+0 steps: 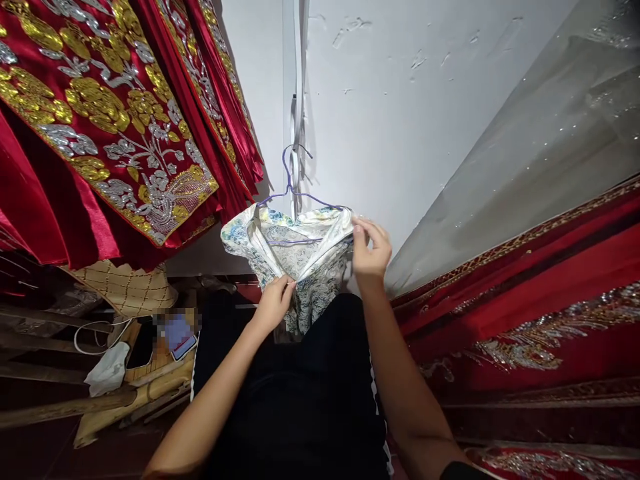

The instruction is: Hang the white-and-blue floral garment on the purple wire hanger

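A white garment with a blue, green and yellow floral print (320,301) hangs on a thin purple wire hanger (289,190) in front of me. The hanger's hook is up by a narrow white strip on the wall. With my left hand (275,301) I pinch the garment's front edge at the bottom of the V-shaped neckline. My right hand (371,247) has its thumb and fingers closed on the garment's shoulder, near the hanger's right end. The lower part of the garment falls behind my dark clothing.
Red garments with gold and silver embroidery (100,107) hang at the upper left. Sheer pale fabric (505,173) and red beaded fabric (530,320) fill the right. A wooden chair (155,393) at the lower left holds phones (184,348), a cable and white tissue (107,370).
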